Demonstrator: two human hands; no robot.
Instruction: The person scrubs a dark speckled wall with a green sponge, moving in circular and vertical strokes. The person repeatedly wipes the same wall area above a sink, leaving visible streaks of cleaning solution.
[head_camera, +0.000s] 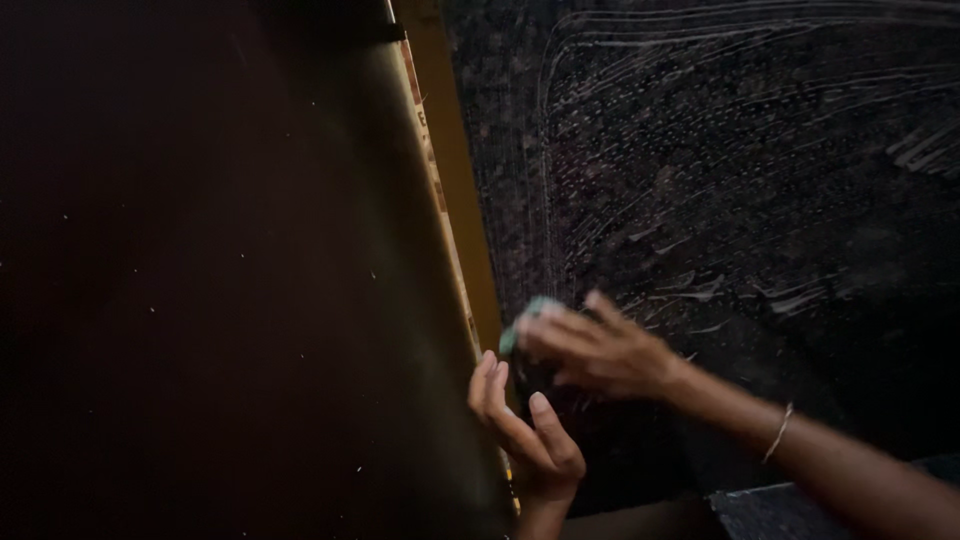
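Green scrubber under right hand, slab's left edge.

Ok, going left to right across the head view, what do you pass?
Dark panel → yellowish edge strip → left hand → right hand pressing a green scrubber → speckled dark stone surface streaked with soapy marks → thin bracelet on the right wrist.
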